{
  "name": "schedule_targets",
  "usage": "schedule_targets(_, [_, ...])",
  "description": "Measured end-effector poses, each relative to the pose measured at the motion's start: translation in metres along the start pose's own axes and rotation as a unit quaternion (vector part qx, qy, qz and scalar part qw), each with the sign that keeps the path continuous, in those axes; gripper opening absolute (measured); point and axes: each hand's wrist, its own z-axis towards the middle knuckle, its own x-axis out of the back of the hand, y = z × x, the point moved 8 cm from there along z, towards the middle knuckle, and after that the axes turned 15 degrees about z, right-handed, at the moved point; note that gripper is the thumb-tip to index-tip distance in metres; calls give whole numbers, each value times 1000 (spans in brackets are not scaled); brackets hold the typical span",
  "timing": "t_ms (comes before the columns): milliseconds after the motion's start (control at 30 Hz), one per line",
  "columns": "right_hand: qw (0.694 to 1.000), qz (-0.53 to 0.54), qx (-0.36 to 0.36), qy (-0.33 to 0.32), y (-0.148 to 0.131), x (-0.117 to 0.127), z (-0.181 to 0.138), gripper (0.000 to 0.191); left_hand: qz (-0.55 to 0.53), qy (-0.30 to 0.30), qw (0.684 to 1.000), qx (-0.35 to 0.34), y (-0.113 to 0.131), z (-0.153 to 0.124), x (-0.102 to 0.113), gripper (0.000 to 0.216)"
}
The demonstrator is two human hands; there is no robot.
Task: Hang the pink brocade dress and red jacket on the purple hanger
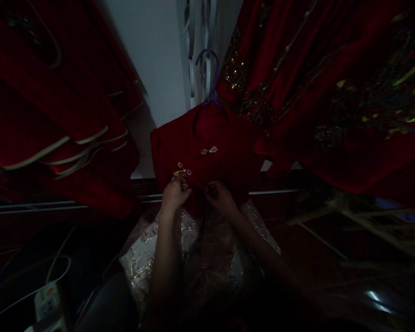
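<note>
A small dark red garment point(207, 138) hangs on a purple hanger point(209, 78) against a white wall. It has ornate knot buttons point(209, 150) down its front. My left hand point(174, 196) pinches the garment's front edge at a gold and pink button point(182, 173). My right hand point(221, 196) grips the opposite edge of the front close by. Both hands are closed on the fabric at the garment's lower part. The scene is very dark.
Red garments with cream piping point(55, 120) hang at left. Red cloth with gold embroidery point(332, 83) hangs at right. A pale patterned cloth point(148, 253) lies below my arms. A white power strip with cables point(46, 297) sits lower left. Pale rods point(366, 226) lie at right.
</note>
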Motion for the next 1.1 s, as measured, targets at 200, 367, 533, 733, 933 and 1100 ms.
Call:
schedule_targets(200, [999, -6, 10, -37, -2, -5, -2, 24, -130, 49, 989, -57, -5, -9, 22, 42])
schedule_targets(367, [999, -7, -18, -32, 6, -6, -2, 36, -190, 96, 975, -70, -8, -16, 43, 15])
schedule_targets(533, [999, 1, -6, -40, 0, -6, -1, 15, -169, 74, 981, -63, -11, -18, 43, 12])
schedule_targets(733, [999, 24, -31, -34, -1, 2, 2, 12, -161, 53, 984, -51, -15, -15, 33, 15])
schedule_targets(933, [988, 143, -57, 10, -17, 29, 9, 24, -277, -25, 955, -100, 2, -17, 23, 20])
schedule_targets(1100, [962, 232, -96, -107, -40, 16, 3, 29, -332, -90, 930, -129, 25, -19, 12, 18])
